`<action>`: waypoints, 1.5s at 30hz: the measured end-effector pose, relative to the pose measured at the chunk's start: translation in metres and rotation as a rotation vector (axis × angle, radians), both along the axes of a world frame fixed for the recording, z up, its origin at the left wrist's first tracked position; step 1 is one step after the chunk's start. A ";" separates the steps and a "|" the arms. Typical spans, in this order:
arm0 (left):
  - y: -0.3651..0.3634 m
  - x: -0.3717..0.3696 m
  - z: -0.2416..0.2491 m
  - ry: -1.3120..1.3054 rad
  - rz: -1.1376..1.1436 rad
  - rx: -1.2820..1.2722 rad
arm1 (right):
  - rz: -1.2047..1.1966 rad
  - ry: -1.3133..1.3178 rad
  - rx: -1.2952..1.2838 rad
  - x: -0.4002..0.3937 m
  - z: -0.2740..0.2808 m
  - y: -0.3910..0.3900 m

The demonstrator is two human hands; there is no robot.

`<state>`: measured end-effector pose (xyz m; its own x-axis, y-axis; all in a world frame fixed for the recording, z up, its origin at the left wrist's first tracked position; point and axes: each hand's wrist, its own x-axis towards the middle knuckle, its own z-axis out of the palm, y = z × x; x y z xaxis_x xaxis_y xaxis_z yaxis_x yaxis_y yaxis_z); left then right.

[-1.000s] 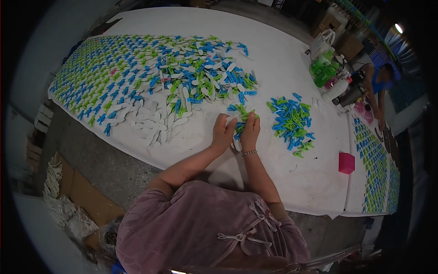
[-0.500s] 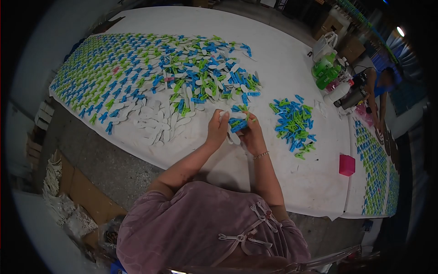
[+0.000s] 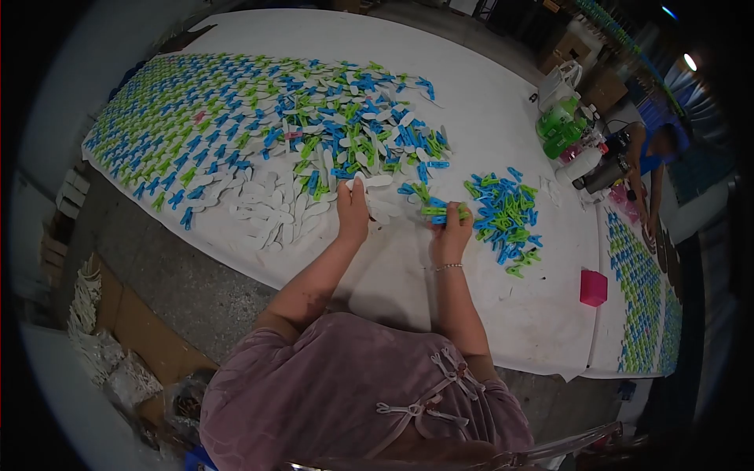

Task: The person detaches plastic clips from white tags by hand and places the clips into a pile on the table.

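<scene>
Several green and blue clips (image 3: 436, 211) sit gripped in the fingers of my right hand (image 3: 453, 237), just beside the loose clip pile (image 3: 503, 208) on the worktop (image 3: 510, 322). My left hand (image 3: 353, 216) pinches a flat white piece (image 3: 377, 180); whether it also holds the pale pieces (image 3: 383, 208) next to it, I can't tell. I'd pinch lightly and keep the clips lined up so none slips.

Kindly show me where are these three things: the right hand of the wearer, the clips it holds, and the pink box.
Right hand (image 3: 451, 238): head view, middle of the hand.
Held clips (image 3: 433, 211): head view, part outside the hand.
Pink box (image 3: 594, 288): head view, visible side.
</scene>
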<state>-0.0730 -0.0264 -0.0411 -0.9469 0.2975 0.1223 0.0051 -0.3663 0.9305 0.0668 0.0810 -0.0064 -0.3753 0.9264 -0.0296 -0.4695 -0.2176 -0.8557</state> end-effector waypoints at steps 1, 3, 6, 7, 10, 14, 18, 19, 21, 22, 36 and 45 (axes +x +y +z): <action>-0.004 -0.003 0.004 -0.150 -0.079 0.124 | -0.074 -0.032 0.049 0.006 0.003 0.014; -0.019 -0.007 0.013 -0.181 -0.178 0.123 | -0.293 -0.210 0.315 0.024 0.009 0.064; -0.045 -0.010 0.030 -0.282 -0.329 0.138 | -0.470 -0.363 0.473 0.052 0.026 0.125; -0.050 -0.011 0.033 -0.354 -0.375 0.167 | -0.662 -0.768 0.927 0.062 0.019 0.148; -0.052 -0.017 0.016 -0.340 -0.393 0.159 | -0.669 -1.092 1.417 0.051 0.027 0.147; -0.050 -0.008 0.018 -0.320 -0.530 0.054 | 0.089 -0.894 1.231 -0.006 0.037 0.068; -0.046 -0.008 0.013 -0.301 -0.540 0.113 | 0.321 -1.117 1.513 -0.044 0.030 0.036; -0.047 -0.012 0.007 -0.255 -0.574 0.115 | 0.320 -1.116 1.514 -0.049 0.025 0.040; -0.050 -0.013 -0.001 -0.237 -0.593 0.091 | 0.376 -1.214 1.496 -0.059 0.011 0.050; -0.051 -0.014 -0.001 -0.219 -0.612 0.068 | 0.375 -1.211 1.500 -0.060 0.006 0.054; -0.007 0.040 0.044 0.485 -0.451 -0.419 | 0.107 -0.518 0.488 -0.042 -0.009 0.010; -0.007 0.032 0.032 0.686 -0.354 -0.432 | 0.038 -0.498 0.509 -0.025 -0.002 -0.007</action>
